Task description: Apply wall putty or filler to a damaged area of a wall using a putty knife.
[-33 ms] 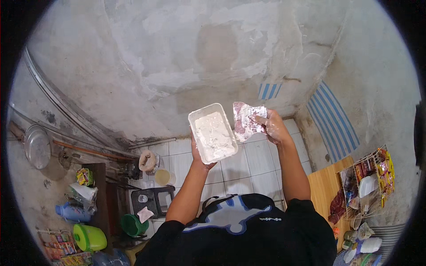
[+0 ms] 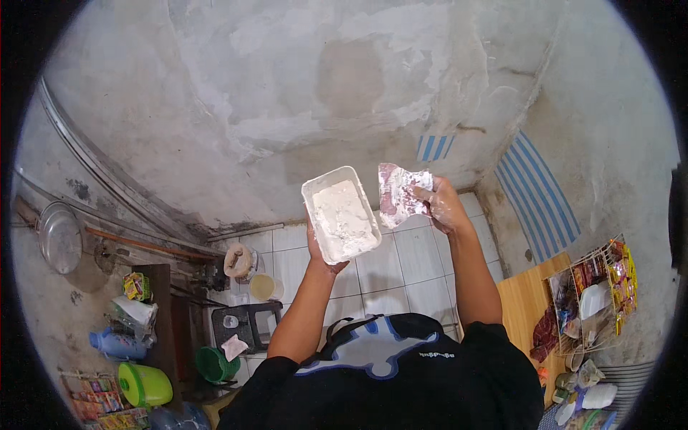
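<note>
My left hand (image 2: 322, 247) grips a white rectangular plastic tub (image 2: 307, 197) from its left side and lower end; most of the fingers are hidden beneath it. Inside lies off-white putty (image 2: 342, 211), lumpy on top. Off to the right, my right hand (image 2: 446, 206) is closed on the right edge of a flat reddish putty scraper (image 2: 391, 188) smeared with white paste. Its wide blade points left, near the tub's right rim but apart from it. White smears mark the right fingers.
Ahead stands a patchy grey plastered wall (image 2: 236, 79). On the tiled floor (image 2: 373, 276) at left are a pale bucket (image 2: 266, 287), a dark stool (image 2: 244, 322) and a green basket (image 2: 215, 364). A wooden table (image 2: 527, 294) with a wire rack (image 2: 584, 304) stands at right.
The tub has shifted very slightly left and the scraper slightly right, so the gap between them is a little wider. Both grips are the same.
</note>
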Demonstrator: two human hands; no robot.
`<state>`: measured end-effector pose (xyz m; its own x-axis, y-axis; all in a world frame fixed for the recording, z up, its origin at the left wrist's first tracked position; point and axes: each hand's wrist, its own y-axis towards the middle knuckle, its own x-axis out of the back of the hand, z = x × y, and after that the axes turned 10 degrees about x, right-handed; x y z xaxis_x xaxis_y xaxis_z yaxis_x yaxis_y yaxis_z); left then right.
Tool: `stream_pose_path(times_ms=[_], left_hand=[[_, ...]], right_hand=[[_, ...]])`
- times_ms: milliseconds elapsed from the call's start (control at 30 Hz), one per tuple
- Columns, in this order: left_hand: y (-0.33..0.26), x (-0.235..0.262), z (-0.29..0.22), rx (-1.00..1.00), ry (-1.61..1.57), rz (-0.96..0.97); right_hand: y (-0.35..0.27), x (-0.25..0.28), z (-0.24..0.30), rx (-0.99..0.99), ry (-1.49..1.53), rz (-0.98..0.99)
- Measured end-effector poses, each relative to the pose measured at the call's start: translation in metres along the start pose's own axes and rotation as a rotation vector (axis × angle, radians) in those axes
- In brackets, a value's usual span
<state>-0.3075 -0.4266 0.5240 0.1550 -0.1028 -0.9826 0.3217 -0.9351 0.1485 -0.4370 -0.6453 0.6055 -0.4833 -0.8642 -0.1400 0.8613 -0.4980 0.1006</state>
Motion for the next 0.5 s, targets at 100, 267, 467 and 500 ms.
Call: stream_pose_path(times_ms=[100,267,467,500], left_hand=[[0.005,-0.004,-0.002,-0.056,-0.017,-0.094],[0.015,-0.007,0.001,-0.052,0.000,-0.073],[0.021,-0.007,-0.005,-0.161,0.081,-0.211],[0.022,-0.005,-0.009,-0.188,0.084,-0.197]], right_hand=[[-0.004,0.000,0.004,0.065,0.049,-0.063],[-0.014,-0.002,0.003,0.189,-0.004,-0.078],[-0.040,-0.019,0.007,1.079,-0.744,0.334],[-0.047,-0.025,0.005,1.082,-0.742,0.342]])
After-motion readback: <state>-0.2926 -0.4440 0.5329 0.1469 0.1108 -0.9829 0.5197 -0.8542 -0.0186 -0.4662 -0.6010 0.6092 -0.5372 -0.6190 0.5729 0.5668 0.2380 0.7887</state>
